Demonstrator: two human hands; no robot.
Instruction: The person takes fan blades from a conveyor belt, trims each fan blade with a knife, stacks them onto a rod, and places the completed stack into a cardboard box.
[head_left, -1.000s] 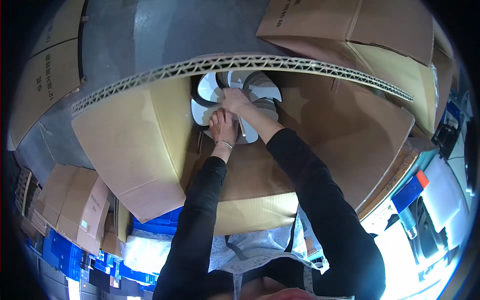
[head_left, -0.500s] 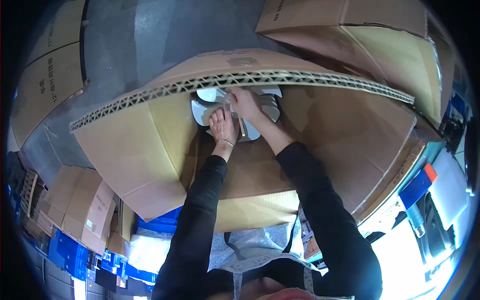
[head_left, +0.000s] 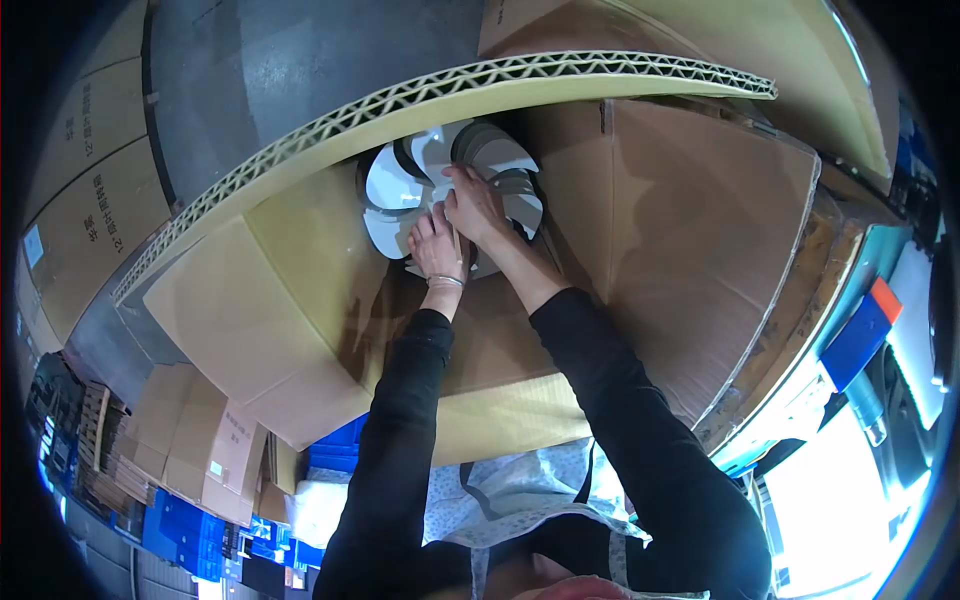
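Observation:
Inside an open cardboard box [head_left: 680, 230] lies a stack of shiny white-grey fan blades [head_left: 393, 182], their curved petals fanned out around the centre. My left hand [head_left: 437, 248], with a bracelet at the wrist, curls its fingers over the near side of the top fan blade. Close beside it, slightly higher and to the right, my right hand [head_left: 476, 207] grips near the hub with bent fingers. The two hands nearly touch and cover much of the hub. Just what the fingertips press on there is hidden.
The box's thick corrugated flap [head_left: 450, 88] arches across the far side. Another large carton [head_left: 740, 30] stands beyond it on the right, and stacked cartons [head_left: 95, 190] are at the left. Grey floor [head_left: 300, 80] shows between them. A blue-and-orange object [head_left: 860, 340] lies at the right.
The view has shifted, so the box flap sits higher and more of the fan blades shows. My right hand has moved down, closer against my left hand at the hub.

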